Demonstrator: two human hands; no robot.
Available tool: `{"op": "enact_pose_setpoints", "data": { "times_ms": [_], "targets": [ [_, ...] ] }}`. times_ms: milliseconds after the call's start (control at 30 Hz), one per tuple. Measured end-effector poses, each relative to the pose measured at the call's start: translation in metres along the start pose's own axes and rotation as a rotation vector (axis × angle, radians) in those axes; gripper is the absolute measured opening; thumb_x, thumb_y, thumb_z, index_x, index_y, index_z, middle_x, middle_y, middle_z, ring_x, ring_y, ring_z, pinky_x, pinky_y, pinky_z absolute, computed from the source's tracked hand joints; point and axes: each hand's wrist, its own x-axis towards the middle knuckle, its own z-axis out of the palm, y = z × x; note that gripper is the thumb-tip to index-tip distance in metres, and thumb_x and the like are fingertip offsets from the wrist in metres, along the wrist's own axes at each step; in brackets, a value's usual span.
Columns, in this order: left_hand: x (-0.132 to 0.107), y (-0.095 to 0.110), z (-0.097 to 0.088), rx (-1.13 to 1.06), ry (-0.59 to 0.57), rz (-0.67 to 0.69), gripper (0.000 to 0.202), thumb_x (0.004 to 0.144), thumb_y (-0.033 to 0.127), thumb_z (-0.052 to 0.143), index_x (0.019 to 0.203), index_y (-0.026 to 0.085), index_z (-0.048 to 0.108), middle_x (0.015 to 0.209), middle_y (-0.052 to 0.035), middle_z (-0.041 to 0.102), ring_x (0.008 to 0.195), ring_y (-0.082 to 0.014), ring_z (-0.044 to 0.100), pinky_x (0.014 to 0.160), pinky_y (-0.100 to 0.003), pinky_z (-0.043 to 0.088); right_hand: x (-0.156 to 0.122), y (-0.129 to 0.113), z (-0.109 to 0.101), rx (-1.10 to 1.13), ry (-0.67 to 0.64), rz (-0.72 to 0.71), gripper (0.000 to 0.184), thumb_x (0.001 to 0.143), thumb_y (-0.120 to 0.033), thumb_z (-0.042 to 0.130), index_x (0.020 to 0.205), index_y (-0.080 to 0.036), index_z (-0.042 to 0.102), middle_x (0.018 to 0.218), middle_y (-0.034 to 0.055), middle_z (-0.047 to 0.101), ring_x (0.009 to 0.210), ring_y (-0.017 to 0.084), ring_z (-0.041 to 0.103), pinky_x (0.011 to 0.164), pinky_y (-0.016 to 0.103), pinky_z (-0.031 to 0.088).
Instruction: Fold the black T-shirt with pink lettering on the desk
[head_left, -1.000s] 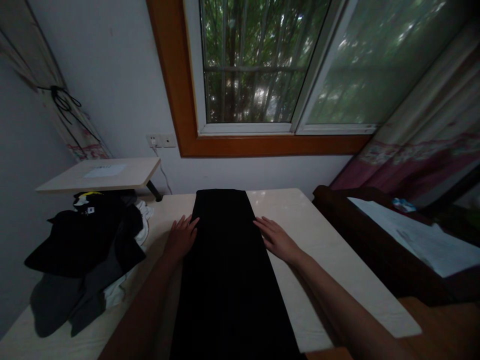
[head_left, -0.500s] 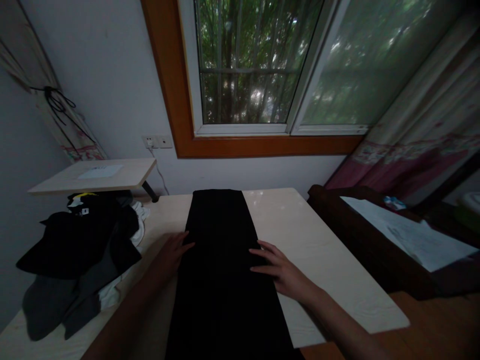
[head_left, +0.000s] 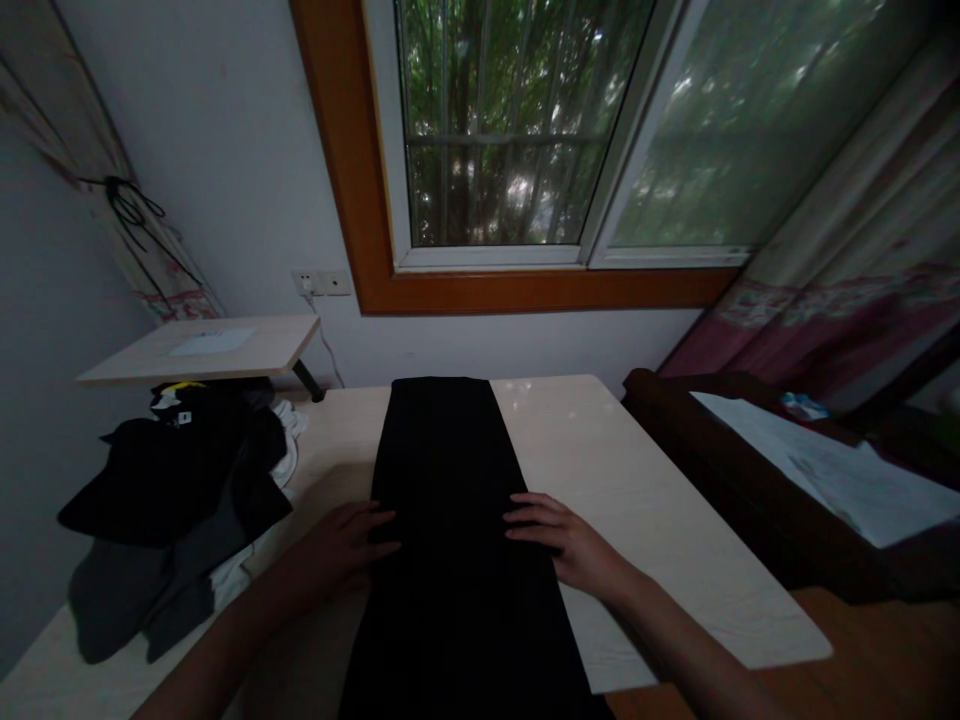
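A long black garment [head_left: 450,500], folded into a narrow strip, lies lengthwise down the middle of a pale table [head_left: 637,500]. My left hand [head_left: 341,548] rests flat at the strip's left edge, fingers stretched out and touching the cloth. My right hand [head_left: 559,540] lies flat on its right edge, fingers spread and pointing left onto the fabric. Neither hand holds anything.
A heap of black, grey and white clothes [head_left: 172,500] sits at the table's left end under a small raised board [head_left: 202,350]. A dark wooden piece of furniture with white papers [head_left: 840,470] stands to the right. A window [head_left: 525,130] and curtain are behind.
Both hands have slid back along the garment's edges toward me and turned inward onto the cloth.
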Motion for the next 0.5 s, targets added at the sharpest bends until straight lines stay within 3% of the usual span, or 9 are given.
{"op": "enact_pose_setpoints", "data": {
  "times_ms": [233,500],
  "targets": [
    [0.010,-0.007,-0.015,0.008,0.031,0.053,0.059,0.099,0.011,0.046,0.147,0.045,0.042,0.143,0.0016,0.059,0.134,-0.0193,0.049,0.109,-0.039,0.041,-0.005,0.011,0.003,0.078,0.059,-0.006,0.032,0.096,-0.033,0.064,0.128,-0.034,0.067,0.126,0.0075,0.070,0.129,0.027,0.056,0.104,0.051,0.050],
    [0.022,0.000,-0.013,0.003,0.009,0.108,0.058,0.096,0.019,0.055,0.149,0.041,0.042,0.141,-0.0001,0.061,0.134,-0.0222,0.049,0.110,-0.041,0.040,-0.005,0.009,0.002,0.076,0.057,0.025,0.032,0.095,-0.035,0.064,0.127,-0.034,0.068,0.126,0.0077,0.069,0.128,0.026,0.057,0.104,0.050,0.050]
  ]
}}
